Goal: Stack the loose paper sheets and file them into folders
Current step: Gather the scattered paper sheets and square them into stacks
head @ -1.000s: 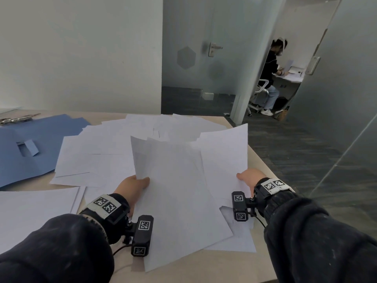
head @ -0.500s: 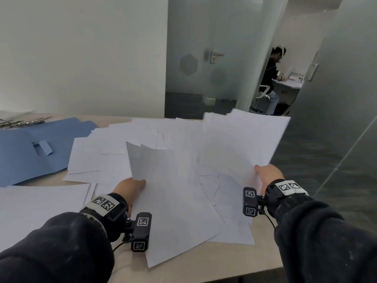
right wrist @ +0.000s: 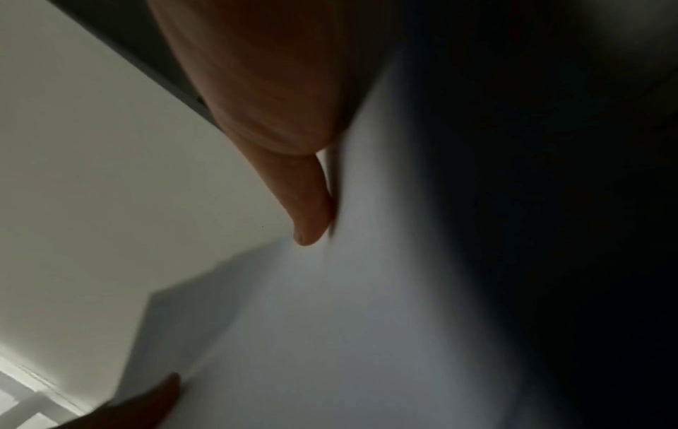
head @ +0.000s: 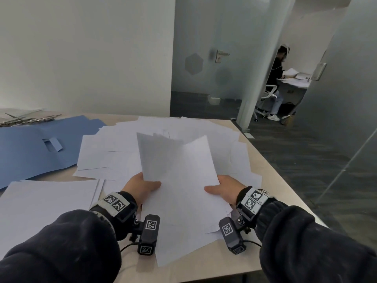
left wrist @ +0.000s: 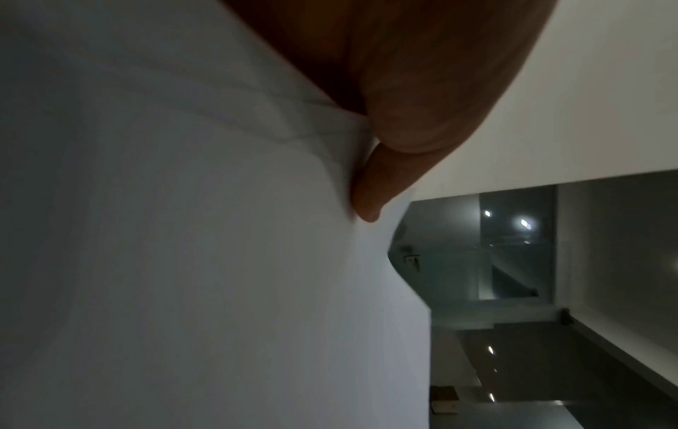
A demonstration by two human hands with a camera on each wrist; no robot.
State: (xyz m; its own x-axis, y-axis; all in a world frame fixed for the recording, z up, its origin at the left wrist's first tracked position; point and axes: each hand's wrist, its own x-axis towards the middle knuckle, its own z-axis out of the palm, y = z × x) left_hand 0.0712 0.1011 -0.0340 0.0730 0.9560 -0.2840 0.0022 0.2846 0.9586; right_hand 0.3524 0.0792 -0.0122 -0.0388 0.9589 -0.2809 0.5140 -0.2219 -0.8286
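I hold a bunch of white paper sheets (head: 179,180) tilted up over the table, between both hands. My left hand (head: 140,186) grips its left edge with the thumb on top. On the right edge, my right hand (head: 222,189) holds the same bunch, thumb across the top sheet. Each wrist view shows a thumb pressed on white paper (left wrist: 183,261) (right wrist: 330,333). Several loose sheets (head: 126,144) lie scattered beyond the bunch. A blue folder (head: 30,148) lies open at the far left, and a flat paper stack (head: 47,203) lies near left.
The beige table (head: 271,176) ends at a corner on the right, with dark floor beyond. Metal binder clips (head: 24,119) lie at the far left edge. A glass partition and door stand behind; a person (head: 276,78) sits at a desk in the far room.
My right hand has swung left, bringing its sheets onto the bunch held by the left hand. Both hands now hold one bunch close together.
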